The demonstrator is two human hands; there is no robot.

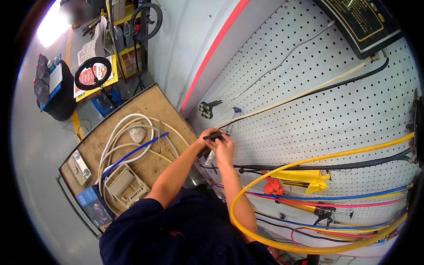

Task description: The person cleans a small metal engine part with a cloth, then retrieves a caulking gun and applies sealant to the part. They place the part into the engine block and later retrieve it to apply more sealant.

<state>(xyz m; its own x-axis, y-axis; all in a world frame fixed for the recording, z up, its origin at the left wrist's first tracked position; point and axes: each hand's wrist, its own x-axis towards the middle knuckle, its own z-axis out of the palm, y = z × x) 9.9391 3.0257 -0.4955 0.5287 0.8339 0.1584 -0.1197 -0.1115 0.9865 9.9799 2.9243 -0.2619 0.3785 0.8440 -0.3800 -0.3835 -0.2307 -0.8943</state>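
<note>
Two hands work close together here in the head view, the left hand (pixel 206 137) and the right hand (pixel 225 151) both with fingers closed on a small black piece (pixel 213 136). A clear tube (pixel 210 159) hangs just below that grip, nearer the right hand. We judge the step to be fitting or adjusting the black piece – whether it is being turned, pushed or pulled, one still frame cannot tell us. The next move, as we read it, calls for one hand to keep the piece steady while the other works it, with the clear tube kept from slipping.

Much is hard for us to make out. Fingers cover most of the black piece, and we cannot tell whether the clear tube is joined to it. Ahead and right of the hands, a cream hose (pixel 335 76) slants down the pegboard (pixel 282 132); its lower end is lost near the fingers. To their right, a yellow hose (pixel 313 250) crosses the right forearm (pixel 238 198) – hiding a strip of it. The table (pixel 163 108) lies left of the hands, its near corner cut off by clothing.
</note>
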